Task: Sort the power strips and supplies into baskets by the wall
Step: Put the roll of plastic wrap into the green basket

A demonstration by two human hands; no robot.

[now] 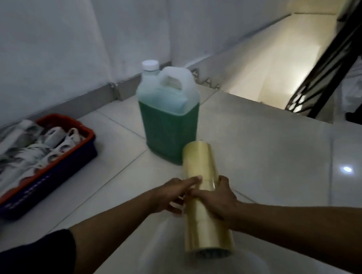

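So both hands hold the tape roll stack (200,177): right hand (217,199) wrapped round it, left hand (174,195) fingers straight against it. Open floor (269,154) right; stair edge far right. Basket (53,161) left, contents blurry.

Dim, motion blur; glare on floor (347,169) at right.

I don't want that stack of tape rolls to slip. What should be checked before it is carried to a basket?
1. Right hand wraps the stack of tape rolls: ok.
2. Left hand steadies it with straight fingers: ok.
3. Rolls stay aligned: ok.
4. Jug of green liquid just beyond the stack's far end, cap on: ok, but close.
5. Room in the red-rimmed basket: not ok, it looks full.
6. Another basket free: cannot tell.
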